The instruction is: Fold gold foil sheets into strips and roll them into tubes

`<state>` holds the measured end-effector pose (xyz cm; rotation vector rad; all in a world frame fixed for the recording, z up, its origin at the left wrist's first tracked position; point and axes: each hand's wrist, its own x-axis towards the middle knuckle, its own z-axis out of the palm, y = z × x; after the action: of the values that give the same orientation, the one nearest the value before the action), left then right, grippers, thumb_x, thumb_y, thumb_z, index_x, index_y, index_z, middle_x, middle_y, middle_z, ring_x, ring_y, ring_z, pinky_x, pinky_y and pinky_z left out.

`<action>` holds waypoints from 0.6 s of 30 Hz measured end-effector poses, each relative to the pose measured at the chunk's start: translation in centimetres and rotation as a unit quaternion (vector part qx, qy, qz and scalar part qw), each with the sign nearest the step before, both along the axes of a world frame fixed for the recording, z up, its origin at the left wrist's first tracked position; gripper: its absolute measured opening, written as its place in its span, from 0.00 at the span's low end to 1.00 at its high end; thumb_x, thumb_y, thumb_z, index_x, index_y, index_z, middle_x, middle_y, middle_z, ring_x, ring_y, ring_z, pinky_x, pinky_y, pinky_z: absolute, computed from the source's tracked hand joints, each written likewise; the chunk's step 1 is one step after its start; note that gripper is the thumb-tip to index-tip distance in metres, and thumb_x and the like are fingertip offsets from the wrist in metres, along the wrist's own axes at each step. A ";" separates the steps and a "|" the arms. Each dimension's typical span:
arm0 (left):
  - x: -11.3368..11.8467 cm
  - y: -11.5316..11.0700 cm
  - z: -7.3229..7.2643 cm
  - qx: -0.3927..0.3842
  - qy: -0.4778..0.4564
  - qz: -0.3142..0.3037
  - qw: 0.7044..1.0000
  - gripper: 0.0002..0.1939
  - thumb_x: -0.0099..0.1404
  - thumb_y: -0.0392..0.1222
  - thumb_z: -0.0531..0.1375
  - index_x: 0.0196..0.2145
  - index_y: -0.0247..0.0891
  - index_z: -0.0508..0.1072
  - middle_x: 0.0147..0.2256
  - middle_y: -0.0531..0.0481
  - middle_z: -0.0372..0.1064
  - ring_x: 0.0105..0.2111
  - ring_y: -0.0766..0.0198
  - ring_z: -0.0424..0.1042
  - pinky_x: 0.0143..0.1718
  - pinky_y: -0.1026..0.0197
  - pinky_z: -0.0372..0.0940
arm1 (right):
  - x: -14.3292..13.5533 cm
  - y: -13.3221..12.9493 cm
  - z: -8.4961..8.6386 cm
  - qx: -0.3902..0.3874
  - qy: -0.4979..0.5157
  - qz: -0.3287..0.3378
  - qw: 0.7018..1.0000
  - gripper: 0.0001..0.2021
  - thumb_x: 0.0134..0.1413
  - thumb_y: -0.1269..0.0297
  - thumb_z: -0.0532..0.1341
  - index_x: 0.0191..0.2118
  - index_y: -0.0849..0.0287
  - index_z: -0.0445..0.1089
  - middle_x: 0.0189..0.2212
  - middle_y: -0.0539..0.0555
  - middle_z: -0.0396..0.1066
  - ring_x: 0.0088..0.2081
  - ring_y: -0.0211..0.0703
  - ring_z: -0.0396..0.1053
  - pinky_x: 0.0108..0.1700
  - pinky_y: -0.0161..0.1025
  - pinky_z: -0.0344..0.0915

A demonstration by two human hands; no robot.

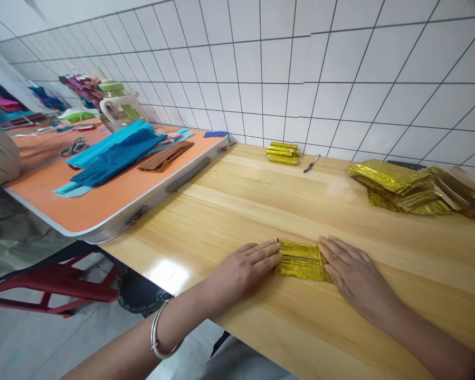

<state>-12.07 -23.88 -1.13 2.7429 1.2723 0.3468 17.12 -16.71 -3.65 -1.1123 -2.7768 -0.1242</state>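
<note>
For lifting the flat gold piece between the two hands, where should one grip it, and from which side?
I would pinch the flat gold piece at the middle of its near edge, coming low from the person's side. It lies flat on the wooden table; that edge is mostly uncovered, while the left hand and right hand occupy its side ends.

A wooden table (209, 206) spans the frame's centre and right, carrying a folded gold piece (301, 268) at lower centre-right, gold rolls (283, 153) and a pen (312, 163) higher up, stacked gold sheets (399, 182) far right. An orange table (106, 211) at left bears blue material (119, 150).
</note>
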 end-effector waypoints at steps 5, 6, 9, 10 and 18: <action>0.2 1.1 0.2 -0.008 0.027 -0.038 0.999 0.20 0.71 0.36 0.43 0.59 0.35 0.56 0.61 0.42 0.51 0.61 0.58 0.49 0.58 0.53 0.54 | 0.0 0.0 0.0 0.008 -0.005 0.005 1.000 0.23 0.62 0.62 0.46 0.61 0.59 0.54 0.60 0.52 0.55 0.61 0.46 0.50 0.56 0.48 0.55; 0.2 1.2 0.1 -0.010 0.029 -0.043 0.999 0.20 0.71 0.36 0.43 0.59 0.35 0.56 0.61 0.42 0.51 0.62 0.59 0.49 0.59 0.53 0.53 | 0.0 0.0 0.0 0.010 -0.005 0.006 1.000 0.23 0.62 0.62 0.46 0.61 0.59 0.54 0.60 0.52 0.55 0.61 0.46 0.50 0.56 0.48 0.55; 0.1 1.5 0.0 -0.021 0.025 -0.051 0.998 0.21 0.71 0.37 0.44 0.60 0.36 0.54 0.61 0.43 0.50 0.62 0.59 0.47 0.59 0.54 0.52 | 0.0 0.1 -0.2 0.017 -0.003 0.008 1.000 0.22 0.61 0.62 0.47 0.60 0.59 0.56 0.60 0.53 0.56 0.61 0.47 0.51 0.56 0.49 0.55; 0.1 1.6 0.0 -0.023 0.021 -0.050 0.998 0.21 0.71 0.37 0.44 0.60 0.36 0.53 0.61 0.44 0.50 0.62 0.59 0.46 0.59 0.53 0.52 | 0.0 0.1 -0.2 0.019 -0.002 0.009 1.000 0.22 0.61 0.63 0.47 0.60 0.59 0.56 0.60 0.53 0.56 0.60 0.47 0.51 0.56 0.49 0.55; 0.9 1.8 0.0 -0.060 0.004 -0.034 0.998 0.23 0.70 0.41 0.45 0.61 0.38 0.51 0.62 0.45 0.48 0.62 0.59 0.46 0.60 0.52 0.49 | 0.1 0.2 -0.5 0.029 0.004 0.015 0.999 0.23 0.60 0.63 0.48 0.60 0.59 0.55 0.60 0.53 0.56 0.60 0.48 0.52 0.55 0.49 0.56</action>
<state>-11.15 -22.05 -1.13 2.6817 1.1588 0.2442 17.18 -16.51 -4.11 -1.0560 -2.7626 -0.1950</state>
